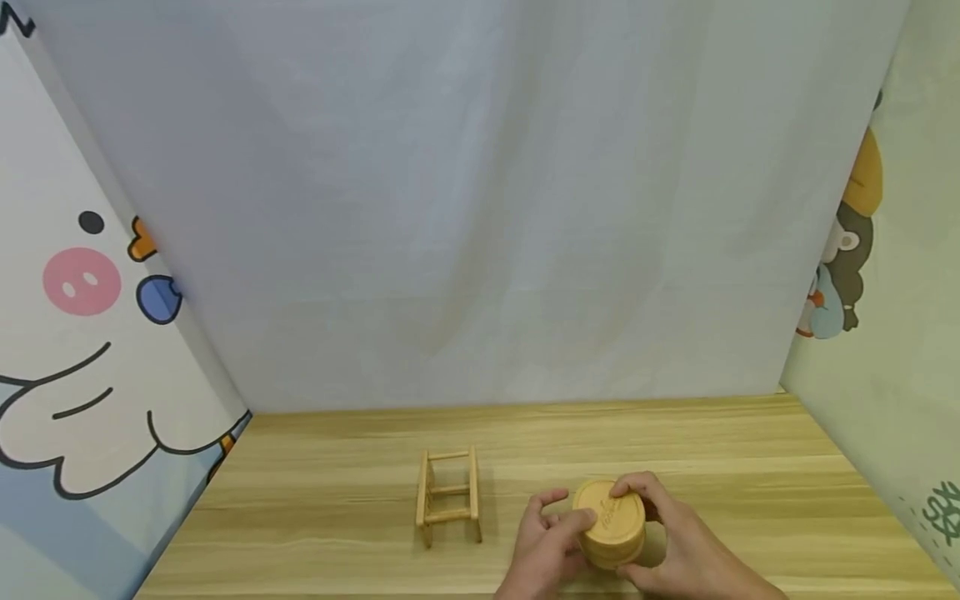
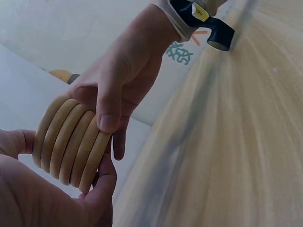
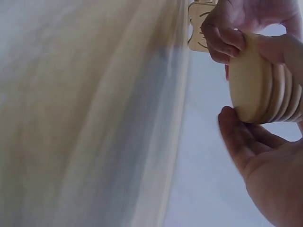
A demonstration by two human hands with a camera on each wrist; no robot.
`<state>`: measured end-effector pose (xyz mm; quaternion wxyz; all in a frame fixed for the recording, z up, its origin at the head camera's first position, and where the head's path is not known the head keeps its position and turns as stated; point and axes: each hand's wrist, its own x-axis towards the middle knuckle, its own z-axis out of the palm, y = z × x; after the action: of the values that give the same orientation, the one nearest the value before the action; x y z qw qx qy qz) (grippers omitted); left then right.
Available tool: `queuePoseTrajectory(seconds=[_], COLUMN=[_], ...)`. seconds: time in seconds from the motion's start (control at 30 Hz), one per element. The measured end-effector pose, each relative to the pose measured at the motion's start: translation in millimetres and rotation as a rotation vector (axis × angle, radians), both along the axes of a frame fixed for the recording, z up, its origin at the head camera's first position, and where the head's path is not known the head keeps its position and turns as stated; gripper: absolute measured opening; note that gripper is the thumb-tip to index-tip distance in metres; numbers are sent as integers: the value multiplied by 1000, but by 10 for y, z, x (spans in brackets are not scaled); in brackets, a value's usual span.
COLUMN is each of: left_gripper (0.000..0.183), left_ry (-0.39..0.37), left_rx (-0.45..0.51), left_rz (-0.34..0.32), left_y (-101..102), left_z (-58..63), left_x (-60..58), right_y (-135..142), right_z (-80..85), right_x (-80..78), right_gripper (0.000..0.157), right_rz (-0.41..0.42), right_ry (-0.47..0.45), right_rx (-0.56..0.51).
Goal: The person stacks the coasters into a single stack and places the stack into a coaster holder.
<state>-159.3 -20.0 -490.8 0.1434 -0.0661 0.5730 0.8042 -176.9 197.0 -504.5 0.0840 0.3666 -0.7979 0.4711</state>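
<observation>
A stack of several round wooden coasters is held between both hands over the right half of the table. The top coaster carries engraved lettering. My left hand grips the stack from the left, its thumb on the top face. From the right, my right hand holds it with fingers at the top edge and thumb low on the side. In the left wrist view the coasters lie face to face, tilted, with their rounded rims showing. A small wooden rack with crossbars stands left of the hands.
The wood-grain table runs back to a pale grey curtain. Printed panels close the sides, a cartoon pig panel at left and a light green one at right.
</observation>
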Motion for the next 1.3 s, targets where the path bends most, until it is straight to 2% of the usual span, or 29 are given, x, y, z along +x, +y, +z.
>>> queuePoseTrajectory(seconds=[0.07,0.3,0.57,0.73,0.83,1.07,1.2,1.3], left_gripper=[72,60,42,43,45,36,38,37], left_ry=[2,-7,-47,-61,-70,-72,-90,-102], left_rx=[57,142,237,331,372,403,400,405], left_rz=[0,7,-38,-70,-68,-76,-133,-177], left_y=[-24,-102,-173,-184,-178,-171,-214,-248], left_z=[37,106,168,199,228,223,226,226], left_x=[1,5,21,23,39,90,108,107], right_y=[-8,-82,-193,-286,-326,-363,-349,-322], right_z=[2,-21,-3,-3,-12,-47,-43,-33], right_x=[-5,2,75,78,72,92,119,139], right_gripper=[91,104,105,106,106,100,96,96], right_rz=[-4,-7,18,46,55,63,70,59], right_ry=[20,96,-13,-17,-4,2,-9,-37], right_rx=[-28,-125,-284,-404,-457,-556,-593,-579])
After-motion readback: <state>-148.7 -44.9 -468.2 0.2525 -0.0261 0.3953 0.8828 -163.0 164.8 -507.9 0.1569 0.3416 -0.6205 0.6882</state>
